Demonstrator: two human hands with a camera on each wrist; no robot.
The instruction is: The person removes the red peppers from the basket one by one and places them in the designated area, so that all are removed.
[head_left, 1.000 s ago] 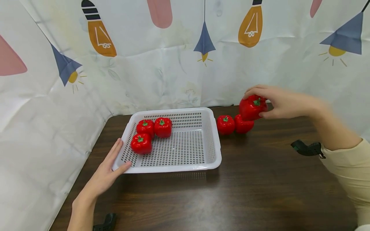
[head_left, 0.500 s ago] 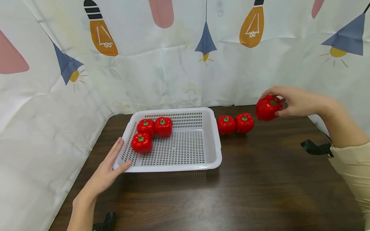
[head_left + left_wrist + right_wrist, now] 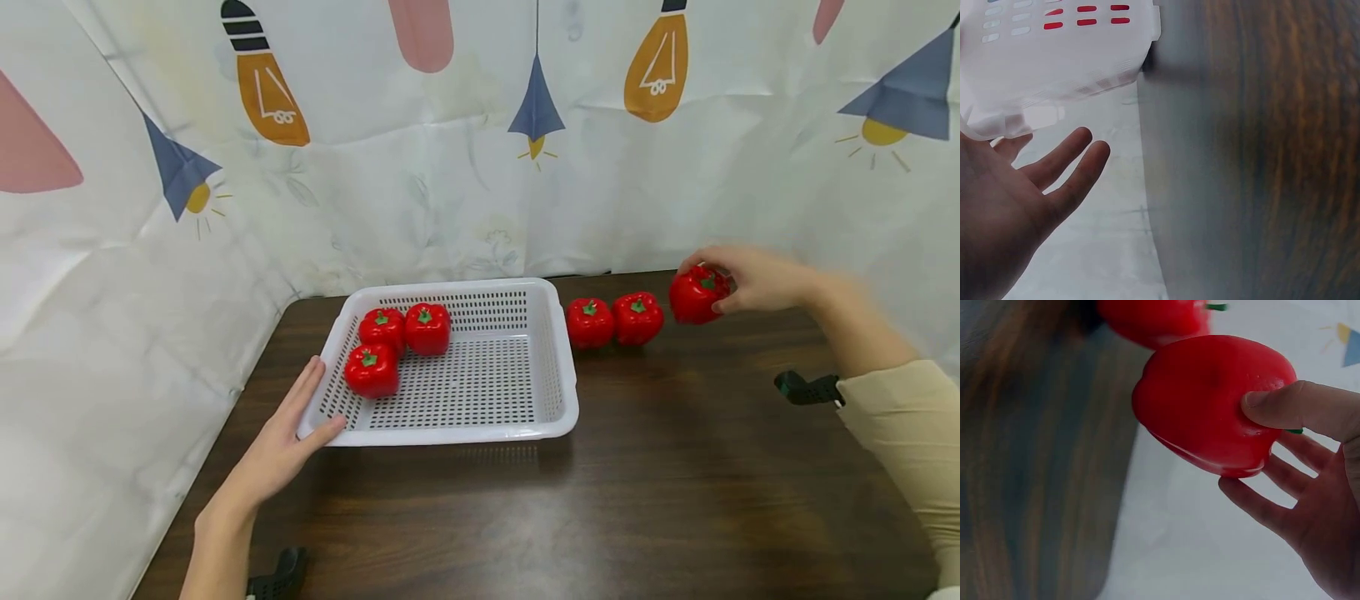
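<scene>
My right hand (image 3: 761,279) grips a red bell pepper (image 3: 696,296) close over the table's back edge, thumb on one side and fingers on the other. In the right wrist view the held bell pepper (image 3: 1210,403) shows its smooth side, with a second pepper (image 3: 1154,319) behind it. Two more red peppers, one (image 3: 589,323) against the basket and one (image 3: 637,318) beside it, stand in line to its left. My left hand (image 3: 277,450) rests with straight fingers on the left corner of a white perforated basket (image 3: 465,437). Inside sit three red peppers, the nearest (image 3: 371,371) at front left.
The dark wooden table (image 3: 675,475) reaches toward the front. A white printed curtain (image 3: 420,192) hangs along its back and left edges. Black wrist-camera mounts (image 3: 808,388) sit on both forearms.
My right hand has carried the bell pepper rightward from over the two peppers on the table, then lowered it toward the tabletop. The left hand stays on the basket.
</scene>
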